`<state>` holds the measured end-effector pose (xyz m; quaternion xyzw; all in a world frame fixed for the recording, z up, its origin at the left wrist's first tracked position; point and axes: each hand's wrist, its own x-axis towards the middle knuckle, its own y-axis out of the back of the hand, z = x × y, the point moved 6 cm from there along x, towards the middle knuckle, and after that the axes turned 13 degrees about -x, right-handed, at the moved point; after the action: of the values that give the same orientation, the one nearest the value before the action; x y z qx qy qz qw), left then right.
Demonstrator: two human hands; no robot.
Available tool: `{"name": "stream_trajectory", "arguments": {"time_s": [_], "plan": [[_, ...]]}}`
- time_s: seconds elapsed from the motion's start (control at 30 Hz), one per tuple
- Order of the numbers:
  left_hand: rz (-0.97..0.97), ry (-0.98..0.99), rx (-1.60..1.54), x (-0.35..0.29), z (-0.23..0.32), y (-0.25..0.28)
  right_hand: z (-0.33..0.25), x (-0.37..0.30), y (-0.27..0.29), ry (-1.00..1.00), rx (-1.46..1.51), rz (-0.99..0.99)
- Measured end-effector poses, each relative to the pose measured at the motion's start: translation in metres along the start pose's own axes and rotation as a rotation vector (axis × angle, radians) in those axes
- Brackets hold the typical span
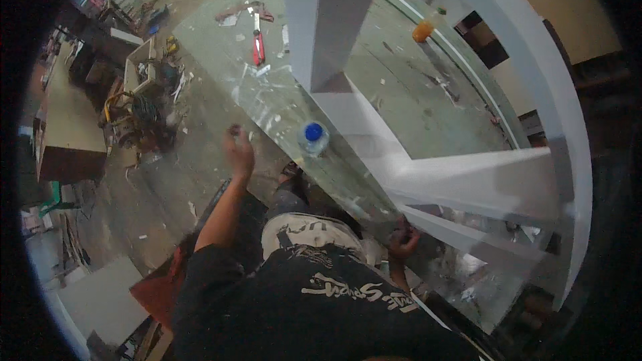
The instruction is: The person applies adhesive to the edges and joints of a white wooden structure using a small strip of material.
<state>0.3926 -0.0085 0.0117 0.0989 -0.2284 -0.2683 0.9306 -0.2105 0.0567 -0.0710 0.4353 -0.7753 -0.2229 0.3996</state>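
Observation:
My left hand [239, 155] is held out over the floor, left of the worktable's edge. Its fingers are curled together around a small dark thing too unclear to name. Low by the near end of the table, my right hand [404, 243] has its fingers bent around something dark and blurred that I cannot make out. It is beside the lower slats of a large white frame [481, 180] lying across the table. Nearest between the hands, a clear bottle with a blue cap [313, 133] stands on the greenish worktable [281, 103].
Red-handled pliers [259, 46] lie farther up the table among scraps. An orange bottle [422, 30] lies beyond the frame's upright. To the left are a crate [142, 70], a yellow-handled machine [124, 120] and a bench [73, 120]. Debris litters the floor.

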Motion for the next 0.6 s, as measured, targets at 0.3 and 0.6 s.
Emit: {"name": "stream_trajectory", "arguments": {"time_s": [0.3,0.6], "plan": [[-0.146,-0.175,-0.149,0.191,-0.017,-0.07,-0.017,0.005,0.015,-0.35,-0.276,0.141],[-0.148,-0.074,-0.066,0.35,-0.103,-0.143,-0.108,-0.005,0.032,-0.324,-0.469,0.261]]}}
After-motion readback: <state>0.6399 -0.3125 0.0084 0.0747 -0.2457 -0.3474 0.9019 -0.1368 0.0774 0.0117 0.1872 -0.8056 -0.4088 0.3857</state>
